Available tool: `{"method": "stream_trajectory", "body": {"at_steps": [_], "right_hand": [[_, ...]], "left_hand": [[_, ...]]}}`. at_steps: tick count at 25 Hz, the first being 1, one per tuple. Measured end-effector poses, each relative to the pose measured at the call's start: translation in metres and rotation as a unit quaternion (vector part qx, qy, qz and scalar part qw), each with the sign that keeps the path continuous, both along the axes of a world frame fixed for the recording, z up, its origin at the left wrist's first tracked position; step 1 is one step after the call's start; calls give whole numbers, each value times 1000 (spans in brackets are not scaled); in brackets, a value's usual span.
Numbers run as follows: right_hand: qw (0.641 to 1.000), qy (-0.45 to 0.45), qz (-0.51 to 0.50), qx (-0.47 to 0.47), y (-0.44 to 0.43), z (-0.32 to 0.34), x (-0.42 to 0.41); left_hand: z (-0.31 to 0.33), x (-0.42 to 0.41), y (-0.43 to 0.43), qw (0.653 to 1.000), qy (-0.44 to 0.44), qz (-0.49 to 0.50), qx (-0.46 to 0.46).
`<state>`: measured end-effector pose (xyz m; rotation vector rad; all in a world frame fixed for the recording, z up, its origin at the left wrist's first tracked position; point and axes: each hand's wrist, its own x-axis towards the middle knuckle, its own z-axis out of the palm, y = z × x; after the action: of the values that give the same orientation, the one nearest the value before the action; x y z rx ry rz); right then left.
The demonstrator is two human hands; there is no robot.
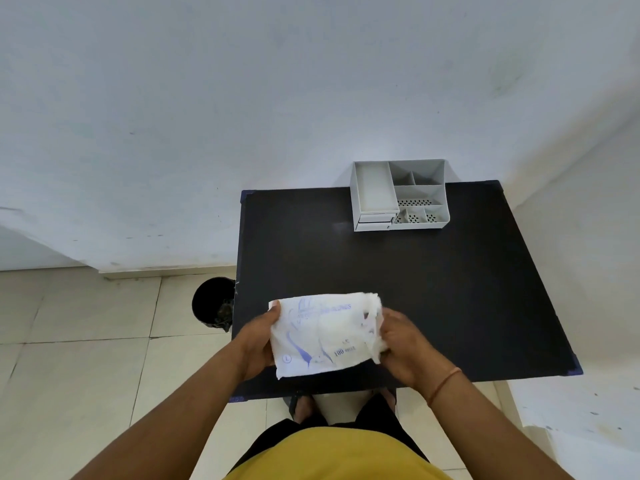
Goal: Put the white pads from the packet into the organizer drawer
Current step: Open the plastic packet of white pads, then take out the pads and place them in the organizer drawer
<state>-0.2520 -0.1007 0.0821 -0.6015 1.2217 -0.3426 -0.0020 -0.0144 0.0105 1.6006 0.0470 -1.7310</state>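
Observation:
A white plastic packet (322, 336) with blue print is held above the near edge of the black table (450, 289). My left hand (258, 341) grips its left end. At its open right end, my right hand (401, 344) pinches white pads (375, 320) that stick out of the opening. The grey organizer (398, 195) stands at the table's far edge, with open compartments on top and two shut drawers (375, 219) at its front left.
A dark round bin (213, 303) stands on the tiled floor just left of the table. A white wall runs behind the table. My feet show under the table's near edge.

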Motion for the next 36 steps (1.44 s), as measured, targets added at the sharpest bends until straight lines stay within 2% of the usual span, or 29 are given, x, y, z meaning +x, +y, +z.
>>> {"method": "stream_trajectory", "body": {"at_steps": [3,7,9,12,13,15,17,18,19,20,21,22,23,24,25,27,29,30,32,34,36], "right_hand": [[997,-27,-61,-24,-18,8,-24],[981,86,-78,-157,-35,14,-41],[970,90,-88,-209,-42,25,-43],[949,124,-36,-286,-51,38,-47],[945,134,-28,-298,-53,41,-47],[952,111,-53,-280,-55,45,-44],[966,49,-91,-237,-54,50,-42],[970,14,-108,-216,-54,52,-42],[973,-19,-124,-192,-53,54,-42],[975,-58,-139,-163,-53,57,-42],[974,-101,-156,-130,-52,58,-42],[968,-151,-176,-97,-52,59,-43],[957,-198,-201,-63,-50,57,-42],[947,-235,-218,-30,-48,56,-41],[942,-251,-222,-9,-46,53,-41],[958,-202,-206,7,-43,44,-41],[976,-127,-175,12,-43,39,-46],[981,-110,-160,16,-44,39,-50],[987,-103,-127,8,-48,40,-60],[988,-115,-101,2,-54,43,-71],[985,-143,-92,1,-62,45,-82]], "left_hand": [[-5,13,0,999,-37,27,15],[-12,18,-6,991,-117,33,48],[-16,20,-8,979,-194,3,60],[-27,25,-11,956,-279,-75,56],[-30,27,-12,937,-321,-129,56],[-32,26,-15,877,-429,-210,53],[-16,13,-25,828,-510,-231,7],[-2,5,-32,814,-529,-237,-32],[14,-4,-40,815,-523,-240,-70],[26,-12,-49,833,-493,-226,-111],[39,-19,-60,875,-423,-195,-130],[50,-26,-71,932,-303,-144,-136],[59,-33,-80,975,-154,-92,-134],[66,-43,-86,990,-25,-51,-127],[72,-54,-89,989,67,-26,-130],[79,-76,-93,973,174,-11,-150],[82,-97,-99,964,220,-3,-148],[88,-105,-102,966,207,-22,-152],[93,-113,-107,976,105,-107,-158],[95,-113,-111,968,24,-175,-177],[97,-105,-114,955,86,-188,-211]]}}
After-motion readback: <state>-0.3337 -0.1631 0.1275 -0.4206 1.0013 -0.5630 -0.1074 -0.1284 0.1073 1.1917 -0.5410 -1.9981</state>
